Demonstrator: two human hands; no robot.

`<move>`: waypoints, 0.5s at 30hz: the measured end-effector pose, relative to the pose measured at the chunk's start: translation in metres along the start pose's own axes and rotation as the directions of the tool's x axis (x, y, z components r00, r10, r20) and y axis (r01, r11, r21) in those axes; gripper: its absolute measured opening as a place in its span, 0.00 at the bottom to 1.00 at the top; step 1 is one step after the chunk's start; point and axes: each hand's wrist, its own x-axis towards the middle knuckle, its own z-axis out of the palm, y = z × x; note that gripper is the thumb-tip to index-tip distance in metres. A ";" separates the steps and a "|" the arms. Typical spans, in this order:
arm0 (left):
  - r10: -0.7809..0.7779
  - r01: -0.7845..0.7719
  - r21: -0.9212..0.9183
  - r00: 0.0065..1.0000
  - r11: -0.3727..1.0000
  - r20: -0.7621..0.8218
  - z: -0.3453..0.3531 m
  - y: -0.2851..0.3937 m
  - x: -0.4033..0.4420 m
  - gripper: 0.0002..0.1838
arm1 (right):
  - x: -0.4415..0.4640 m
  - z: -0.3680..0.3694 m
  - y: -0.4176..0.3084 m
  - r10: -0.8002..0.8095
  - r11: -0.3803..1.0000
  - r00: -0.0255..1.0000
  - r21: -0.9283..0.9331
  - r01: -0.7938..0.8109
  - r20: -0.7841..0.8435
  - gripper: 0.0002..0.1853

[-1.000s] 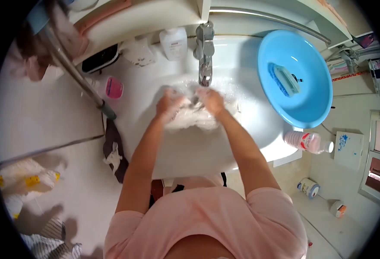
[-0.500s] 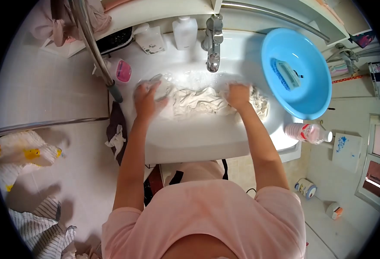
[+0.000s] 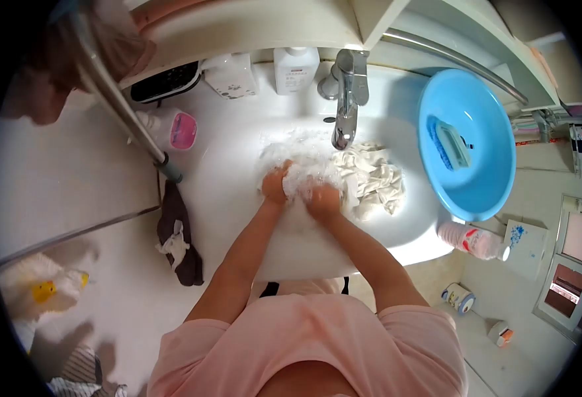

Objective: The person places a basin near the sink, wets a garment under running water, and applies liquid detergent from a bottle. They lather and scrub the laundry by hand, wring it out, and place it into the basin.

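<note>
Both hands have come together since the earlier frame, where they were apart over the white cloth (image 3: 374, 185); the cloth, then stretched across the sink (image 3: 228, 228), now lies bunched in its right half. The sink is the largest thing about the hands, its bowl pale and wet; at its right rim leans the blue basin (image 3: 493, 178), tilted. The cloth sits between basin and hands, crumpled, its left edge near the right hand (image 3: 323, 200); whether it runs on under the foam (image 3: 297, 149) I cannot tell. Foam heaps in front of the faucet (image 3: 349, 99) and over the fingers of both hands; the left hand (image 3: 276, 183) is just beside the right, fingertips covered, so I cannot tell if either pinches anything.

Left of the sink hangs a dark cloth (image 3: 177, 221), a light piece on it; a pink bottle (image 3: 466, 239) lies near the right front corner. Behind the bowl stand a white bottle (image 3: 295, 71) and a white dispenser (image 3: 231, 78); the brush (image 3: 451, 145) rests inside the basin; a small pink-faced container (image 3: 183, 131) is at the left.
</note>
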 end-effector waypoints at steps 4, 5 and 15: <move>-0.103 0.095 0.099 0.992 0.991 0.073 0.013 -0.006 0.025 0.24 | 0.054 0.006 0.023 0.210 0.974 0.949 -0.135 -0.182 0.234 0.15; -0.121 0.111 0.121 0.989 0.986 0.083 0.012 -0.003 0.035 0.24 | 0.061 0.011 0.031 0.208 0.967 0.956 -0.193 -0.168 0.209 0.15; -0.382 0.272 -0.618 0.923 0.738 -0.049 -0.094 0.030 0.007 0.21 | 0.089 -0.035 0.075 0.604 0.797 0.773 -0.183 -0.576 0.194 0.20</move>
